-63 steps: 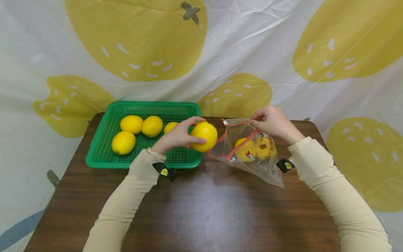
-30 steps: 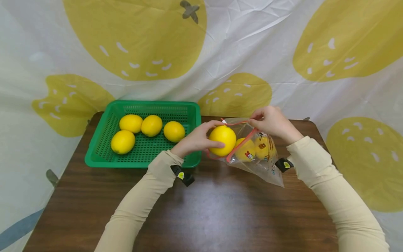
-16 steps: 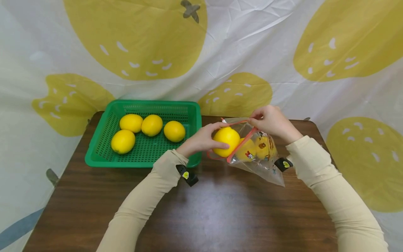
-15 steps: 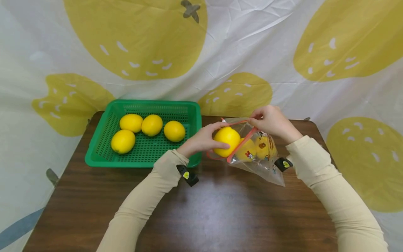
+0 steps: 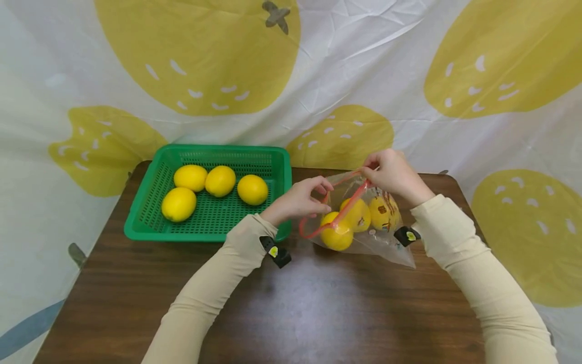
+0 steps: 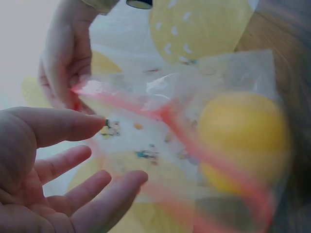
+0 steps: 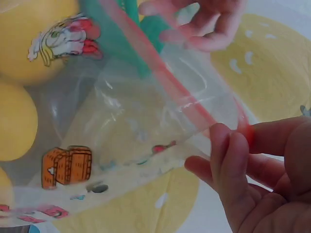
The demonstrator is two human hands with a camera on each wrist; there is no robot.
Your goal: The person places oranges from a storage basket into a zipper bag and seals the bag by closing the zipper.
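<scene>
At clear plastic bag (image 5: 386, 255): left hand (image 5: 300, 199), spread fingers near round yellow fruit (image 5: 336, 237) inside | red rim (image 5: 351, 203): right hand (image 5: 393, 172), pinching

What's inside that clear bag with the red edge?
Three yellow lemons show through the clear bag, one nearest the left hand. The red edge and printed cartoons cover parts of them, and their undersides are hidden.

1. Clear plastic bag (image 5: 386, 254), red-banded at the mouth, printed with small cartoon figures; mouth gaping and raised at one corner.
2. Smooth yellow lemon (image 5: 336, 238), inside the bag, nearest its mouth, crossed by the red band.
3. Another lemon (image 5: 361, 217), toward the bag's middle.
4. Third lemon (image 5: 384, 215), deepest in the bag, behind printed plastic.
</scene>
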